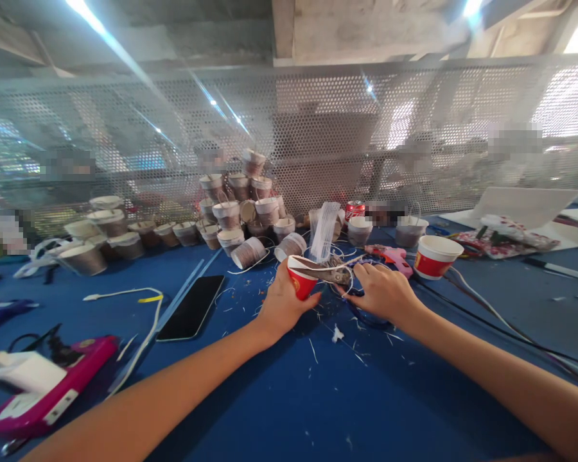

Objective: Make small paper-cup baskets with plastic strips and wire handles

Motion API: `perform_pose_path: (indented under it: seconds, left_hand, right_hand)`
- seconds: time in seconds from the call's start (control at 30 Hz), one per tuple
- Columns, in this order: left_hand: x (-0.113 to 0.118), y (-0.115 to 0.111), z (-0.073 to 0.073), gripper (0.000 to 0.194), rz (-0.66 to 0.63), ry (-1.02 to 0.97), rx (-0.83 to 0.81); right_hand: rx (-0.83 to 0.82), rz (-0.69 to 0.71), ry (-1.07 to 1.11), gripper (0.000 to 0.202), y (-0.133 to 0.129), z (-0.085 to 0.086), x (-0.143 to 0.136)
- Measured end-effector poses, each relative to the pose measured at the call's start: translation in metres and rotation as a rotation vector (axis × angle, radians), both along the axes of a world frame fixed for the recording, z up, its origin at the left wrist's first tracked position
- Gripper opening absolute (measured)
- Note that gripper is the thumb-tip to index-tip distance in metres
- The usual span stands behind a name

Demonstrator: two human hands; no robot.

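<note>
My left hand is wrapped round a small red paper cup, tilted with its white rim up. In my right hand is a pair of pliers, its metal jaws reaching left to the cup's rim. Whether the jaws bite the rim or only lie inside it, I cannot tell. Just behind the pliers stands a bundle of clear glue sticks. A pink hot glue gun lies beyond my right fingers. A larger red and white paper cup stands to the right of it.
Several twine-wrapped cups are stacked at the back. A black phone lies left of my hands. At the left edge is a magenta power strip with plugs. A soda can stands behind; cables cross the right side of the blue table.
</note>
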State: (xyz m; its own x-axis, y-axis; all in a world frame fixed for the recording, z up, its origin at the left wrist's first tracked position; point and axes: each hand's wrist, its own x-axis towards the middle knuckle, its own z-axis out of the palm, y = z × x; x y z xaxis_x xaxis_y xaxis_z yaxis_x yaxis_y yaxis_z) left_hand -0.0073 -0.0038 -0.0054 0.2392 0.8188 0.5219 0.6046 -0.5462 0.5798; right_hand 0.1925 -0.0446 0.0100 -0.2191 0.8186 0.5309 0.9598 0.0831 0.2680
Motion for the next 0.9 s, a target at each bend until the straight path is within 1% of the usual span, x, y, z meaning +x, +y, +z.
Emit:
perform_pose_path:
  seconds: [0.23,0.4,0.5,0.57,0.63,0.7,0.9]
  left_hand:
    - [0.000,-0.001,0.002,0.067,-0.026,-0.037,0.013]
    - [-0.003,0.001,0.007,0.072,-0.070,-0.123,-0.012]
    - [-0.006,0.007,0.007,0.072,-0.146,-0.210,-0.090]
    - [-0.007,0.011,0.006,0.066,-0.214,-0.230,-0.167]
    - [-0.006,0.012,0.006,0.059,-0.243,-0.213,-0.212]
    - [-0.005,0.010,0.006,0.057,-0.214,-0.181,-0.212]
    - [-0.002,0.002,0.009,0.061,-0.104,-0.103,-0.163]
  right_hand:
    - [0.069,0.022,0.010,0.053,0.003,-0.003,0.002]
    - [0.081,0.067,0.011,0.055,0.006,-0.003,0.007]
    - [0.039,0.073,0.007,0.056,0.007,-0.002,0.010]
    - [0.022,0.068,0.004,0.055,0.008,-0.002,0.011]
    - [0.020,0.059,0.001,0.054,0.007,-0.001,0.011]
    - [0.025,0.047,-0.004,0.052,0.006,-0.001,0.010]
    - [0.051,0.048,0.007,0.052,0.004,-0.002,0.005]
